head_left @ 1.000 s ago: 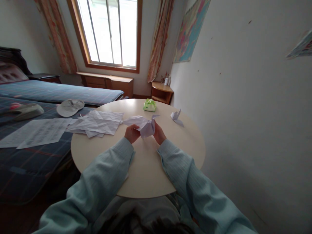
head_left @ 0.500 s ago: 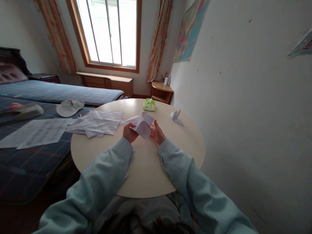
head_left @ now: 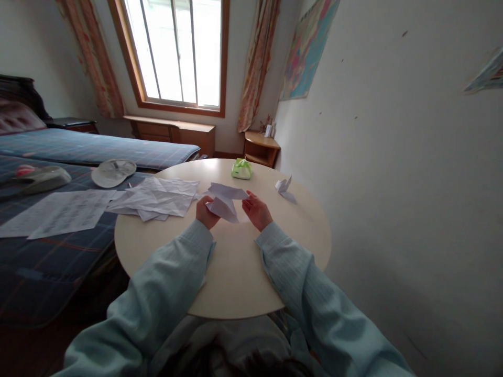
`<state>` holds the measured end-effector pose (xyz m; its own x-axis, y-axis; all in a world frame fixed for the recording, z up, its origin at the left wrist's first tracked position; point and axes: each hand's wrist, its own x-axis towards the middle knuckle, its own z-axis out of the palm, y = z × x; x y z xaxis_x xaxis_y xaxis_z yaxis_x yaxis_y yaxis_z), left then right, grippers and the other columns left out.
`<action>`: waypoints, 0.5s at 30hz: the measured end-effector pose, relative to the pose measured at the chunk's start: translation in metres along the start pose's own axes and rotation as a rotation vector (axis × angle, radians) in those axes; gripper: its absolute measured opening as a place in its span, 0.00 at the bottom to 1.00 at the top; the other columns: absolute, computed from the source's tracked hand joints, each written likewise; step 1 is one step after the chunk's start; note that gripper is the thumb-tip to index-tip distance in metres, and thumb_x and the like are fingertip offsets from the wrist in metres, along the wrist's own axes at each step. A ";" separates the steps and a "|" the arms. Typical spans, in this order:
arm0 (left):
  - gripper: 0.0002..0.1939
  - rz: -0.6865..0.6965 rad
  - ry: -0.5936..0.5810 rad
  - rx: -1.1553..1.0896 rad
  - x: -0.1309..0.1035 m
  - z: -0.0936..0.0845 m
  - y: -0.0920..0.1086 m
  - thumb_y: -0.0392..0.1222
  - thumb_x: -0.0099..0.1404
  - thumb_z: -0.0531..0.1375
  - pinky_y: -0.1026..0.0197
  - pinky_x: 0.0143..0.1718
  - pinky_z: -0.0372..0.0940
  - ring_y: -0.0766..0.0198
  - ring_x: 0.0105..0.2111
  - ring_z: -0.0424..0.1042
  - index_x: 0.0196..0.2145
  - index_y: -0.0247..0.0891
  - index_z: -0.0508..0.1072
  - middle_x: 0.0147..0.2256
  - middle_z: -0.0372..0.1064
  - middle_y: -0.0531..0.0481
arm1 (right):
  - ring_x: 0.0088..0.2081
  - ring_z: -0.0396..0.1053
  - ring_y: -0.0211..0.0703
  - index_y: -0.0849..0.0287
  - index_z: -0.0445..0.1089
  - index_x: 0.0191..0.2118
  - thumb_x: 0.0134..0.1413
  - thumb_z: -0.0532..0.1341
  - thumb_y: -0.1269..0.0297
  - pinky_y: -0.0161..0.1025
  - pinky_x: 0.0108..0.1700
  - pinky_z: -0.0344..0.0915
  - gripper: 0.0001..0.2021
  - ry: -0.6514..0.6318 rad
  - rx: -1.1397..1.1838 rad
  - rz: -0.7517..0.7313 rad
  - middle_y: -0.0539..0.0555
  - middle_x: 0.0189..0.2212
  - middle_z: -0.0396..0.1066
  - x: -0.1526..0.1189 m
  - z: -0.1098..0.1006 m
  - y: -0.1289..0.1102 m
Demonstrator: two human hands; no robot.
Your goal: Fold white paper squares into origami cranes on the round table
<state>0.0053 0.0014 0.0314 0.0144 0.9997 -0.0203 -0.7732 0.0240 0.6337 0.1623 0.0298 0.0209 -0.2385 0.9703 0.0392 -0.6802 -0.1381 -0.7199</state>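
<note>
Above the round table [head_left: 243,272] a folded sheet of white paper [head_left: 225,198] hangs between my hands, with one flap up and another tilted down toward me. My left hand [head_left: 207,213] is closed on its left end, thumb on top. At the paper's upper right corner, the thumb and fingertips of my right hand [head_left: 257,210] pinch the edge. A stack of creased white sheets [head_left: 157,196] lies to the left of my left hand. To the right, a folded paper figure [head_left: 285,189] with raised points rests on the table.
A green tissue pack [head_left: 241,168] lies near the table's far edge. Printed sheets [head_left: 66,209] and a light cap [head_left: 113,173] are on the plaid bed [head_left: 90,256] at the left. The white wall [head_left: 393,209] is close on the right.
The folded paper has turned and opened between my hands, its upper flap now stretching right. My right hand has shifted slightly right and taken the flap's corner.
</note>
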 end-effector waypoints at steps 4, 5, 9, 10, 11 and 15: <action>0.08 -0.025 0.026 -0.023 0.001 0.000 -0.001 0.35 0.44 0.51 0.63 0.25 0.63 0.65 0.21 0.67 0.24 0.33 0.67 0.19 0.67 0.52 | 0.24 0.67 0.29 0.58 0.65 0.33 0.44 0.57 0.73 0.27 0.29 0.66 0.07 -0.034 0.071 -0.018 0.46 0.22 0.70 0.001 -0.001 -0.001; 0.08 -0.031 0.026 -0.027 0.002 0.000 -0.002 0.35 0.44 0.51 0.64 0.25 0.63 0.65 0.21 0.67 0.24 0.33 0.67 0.19 0.67 0.52 | 0.24 0.67 0.29 0.59 0.66 0.33 0.44 0.56 0.74 0.26 0.29 0.66 0.07 -0.038 0.093 -0.019 0.46 0.22 0.70 0.001 -0.001 -0.001; 0.07 -0.018 0.025 -0.035 0.003 0.000 -0.004 0.34 0.45 0.52 0.65 0.26 0.62 0.66 0.22 0.67 0.25 0.33 0.67 0.19 0.67 0.52 | 0.25 0.68 0.29 0.59 0.66 0.32 0.46 0.55 0.74 0.25 0.29 0.67 0.07 -0.022 0.175 0.004 0.46 0.22 0.71 0.000 0.000 -0.004; 0.07 -0.007 0.029 -0.038 0.004 0.000 -0.004 0.34 0.45 0.52 0.65 0.26 0.62 0.66 0.22 0.67 0.25 0.33 0.67 0.19 0.67 0.53 | 0.25 0.69 0.30 0.59 0.66 0.32 0.47 0.55 0.73 0.26 0.30 0.67 0.06 -0.026 0.199 0.020 0.47 0.22 0.71 -0.002 0.000 -0.005; 0.07 0.006 0.039 -0.042 0.005 -0.001 -0.005 0.33 0.45 0.52 0.65 0.26 0.62 0.66 0.22 0.67 0.25 0.33 0.67 0.19 0.67 0.53 | 0.26 0.69 0.30 0.60 0.66 0.32 0.48 0.54 0.70 0.27 0.31 0.68 0.05 -0.039 0.226 0.036 0.47 0.23 0.72 -0.003 0.000 -0.006; 0.06 0.039 0.077 -0.044 0.007 -0.001 -0.006 0.32 0.46 0.52 0.66 0.25 0.61 0.68 0.21 0.66 0.24 0.33 0.67 0.19 0.67 0.53 | 0.27 0.69 0.32 0.62 0.66 0.30 0.51 0.53 0.61 0.29 0.33 0.68 0.09 -0.116 0.304 0.077 0.49 0.23 0.72 -0.008 0.003 -0.009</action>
<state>0.0095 0.0084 0.0265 -0.0633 0.9964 -0.0565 -0.7995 -0.0168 0.6005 0.1682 0.0222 0.0287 -0.3625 0.9283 0.0835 -0.8285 -0.2799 -0.4850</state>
